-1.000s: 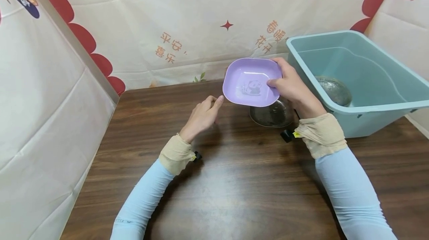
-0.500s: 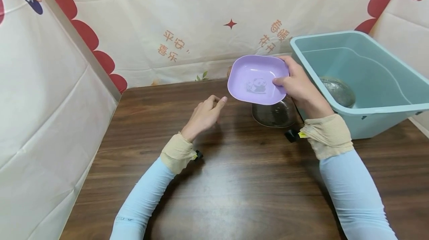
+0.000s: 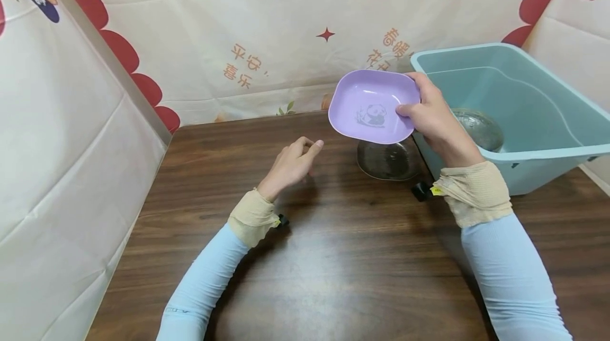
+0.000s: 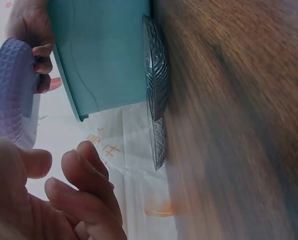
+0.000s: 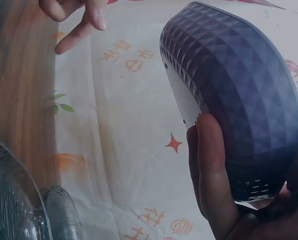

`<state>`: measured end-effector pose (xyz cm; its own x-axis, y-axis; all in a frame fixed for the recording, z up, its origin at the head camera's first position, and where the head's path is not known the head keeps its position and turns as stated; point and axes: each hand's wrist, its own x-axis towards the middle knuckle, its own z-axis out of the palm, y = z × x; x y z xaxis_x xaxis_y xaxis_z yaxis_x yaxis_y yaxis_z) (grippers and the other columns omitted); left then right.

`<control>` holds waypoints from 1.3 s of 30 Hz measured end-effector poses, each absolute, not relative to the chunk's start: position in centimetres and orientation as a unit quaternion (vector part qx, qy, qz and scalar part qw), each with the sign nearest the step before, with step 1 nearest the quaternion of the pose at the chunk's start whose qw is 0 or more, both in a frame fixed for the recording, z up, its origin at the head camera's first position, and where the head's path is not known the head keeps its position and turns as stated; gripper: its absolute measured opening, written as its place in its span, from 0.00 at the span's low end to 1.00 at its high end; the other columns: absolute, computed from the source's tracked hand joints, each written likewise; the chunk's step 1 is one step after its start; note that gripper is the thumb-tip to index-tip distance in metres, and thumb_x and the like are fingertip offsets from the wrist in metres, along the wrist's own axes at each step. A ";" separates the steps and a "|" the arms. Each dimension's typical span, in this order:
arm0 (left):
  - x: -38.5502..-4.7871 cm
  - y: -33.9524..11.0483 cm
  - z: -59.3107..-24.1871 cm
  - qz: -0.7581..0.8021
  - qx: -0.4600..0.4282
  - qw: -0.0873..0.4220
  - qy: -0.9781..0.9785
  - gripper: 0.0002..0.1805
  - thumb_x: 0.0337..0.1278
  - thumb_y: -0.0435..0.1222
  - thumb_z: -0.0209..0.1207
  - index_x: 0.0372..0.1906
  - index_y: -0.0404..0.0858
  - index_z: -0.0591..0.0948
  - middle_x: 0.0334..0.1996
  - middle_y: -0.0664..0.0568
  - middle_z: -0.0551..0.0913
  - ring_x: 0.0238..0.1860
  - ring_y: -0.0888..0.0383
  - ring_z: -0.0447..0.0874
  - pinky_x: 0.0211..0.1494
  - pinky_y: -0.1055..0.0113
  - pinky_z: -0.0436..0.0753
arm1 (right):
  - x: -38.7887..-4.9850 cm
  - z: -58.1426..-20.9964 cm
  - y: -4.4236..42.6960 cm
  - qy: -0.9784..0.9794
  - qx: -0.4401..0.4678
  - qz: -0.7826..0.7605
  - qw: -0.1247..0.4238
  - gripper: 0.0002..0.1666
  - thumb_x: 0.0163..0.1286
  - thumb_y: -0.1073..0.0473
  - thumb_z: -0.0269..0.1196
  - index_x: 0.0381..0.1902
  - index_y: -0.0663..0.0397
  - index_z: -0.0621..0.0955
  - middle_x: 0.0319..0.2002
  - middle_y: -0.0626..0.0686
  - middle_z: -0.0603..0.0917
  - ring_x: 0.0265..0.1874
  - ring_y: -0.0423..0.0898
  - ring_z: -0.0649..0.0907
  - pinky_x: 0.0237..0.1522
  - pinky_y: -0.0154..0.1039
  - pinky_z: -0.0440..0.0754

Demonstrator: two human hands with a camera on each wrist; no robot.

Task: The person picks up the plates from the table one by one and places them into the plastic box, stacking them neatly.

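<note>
My right hand (image 3: 436,118) holds a purple square bowl (image 3: 367,92) by its right side, thumb on the inside near a panda print. The bowl is raised and tilted; its faceted underside (image 5: 249,85) shows in the right wrist view. Below it on the table lies a clear patterned glass dish (image 3: 387,161), partly covered by the bowl. A second such dish (image 4: 159,145) shows behind it in the left wrist view. My left hand (image 3: 290,163) hovers to the left above the table, fingers loosely bent, holding nothing.
A blue-green plastic bin (image 3: 476,171) stands at the right, with a clear glass dish (image 3: 478,129) inside. The brown wooden table (image 3: 333,267) meets a printed cloth backdrop (image 3: 209,28) at the back, and another cloth (image 3: 62,171) borders the left.
My right hand has carried the purple bowl up and to the right, closer to the bin. My left hand has barely moved.
</note>
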<state>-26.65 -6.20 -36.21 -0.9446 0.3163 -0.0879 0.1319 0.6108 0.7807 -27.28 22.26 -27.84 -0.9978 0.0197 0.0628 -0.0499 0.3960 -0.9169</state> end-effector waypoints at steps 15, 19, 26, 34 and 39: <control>-26.5 -6.4 -36.4 0.421 0.126 0.108 0.892 0.30 0.77 0.62 0.44 0.61 0.44 0.76 0.29 0.40 0.90 0.25 0.39 0.88 0.47 0.56 0.83 | -27.1 -23.4 22.7 -0.834 0.012 0.551 0.039 0.39 0.71 0.76 0.52 0.77 0.52 0.62 0.58 0.50 0.70 0.50 0.43 0.75 0.31 0.31 0.88; -26.6 -6.4 -36.5 0.418 0.127 0.107 0.893 0.29 0.77 0.62 0.44 0.61 0.44 0.76 0.29 0.41 0.90 0.25 0.39 0.88 0.48 0.56 0.83 | -27.1 -22.8 23.8 -0.835 0.014 0.549 0.048 0.38 0.71 0.76 0.51 0.76 0.52 0.63 0.58 0.47 0.70 0.51 0.42 0.74 0.31 0.29 0.88; -26.6 -6.3 -36.7 0.411 0.132 0.111 0.895 0.30 0.77 0.63 0.44 0.61 0.44 0.76 0.29 0.41 0.90 0.24 0.40 0.88 0.50 0.56 0.84 | -27.2 -22.0 27.4 -0.826 0.000 0.560 0.054 0.38 0.70 0.77 0.52 0.74 0.46 0.65 0.53 0.42 0.70 0.47 0.39 0.75 0.28 0.29 0.88; -26.5 -6.3 -36.9 0.414 0.135 0.112 0.893 0.29 0.76 0.62 0.44 0.60 0.45 0.76 0.27 0.44 0.89 0.23 0.42 0.87 0.44 0.58 0.83 | -27.1 -20.6 31.9 -0.792 -0.010 0.608 0.052 0.38 0.70 0.81 0.51 0.69 0.40 0.67 0.52 0.41 0.68 0.41 0.37 0.78 0.23 0.31 0.88; -26.6 -6.4 -37.0 0.413 0.136 0.113 0.894 0.29 0.76 0.63 0.44 0.60 0.45 0.76 0.26 0.44 0.89 0.20 0.46 0.85 0.42 0.60 0.82 | -26.6 -19.7 33.6 -0.837 -0.016 0.544 0.061 0.37 0.73 0.78 0.50 0.70 0.37 0.62 0.53 0.37 0.66 0.47 0.37 0.73 0.29 0.25 0.87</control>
<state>-26.59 -6.35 -36.98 -0.9377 0.3356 -0.0905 0.1488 0.6227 0.7682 -26.62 33.61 -19.73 -0.9919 0.0941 0.0850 -0.0394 0.4084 -0.9120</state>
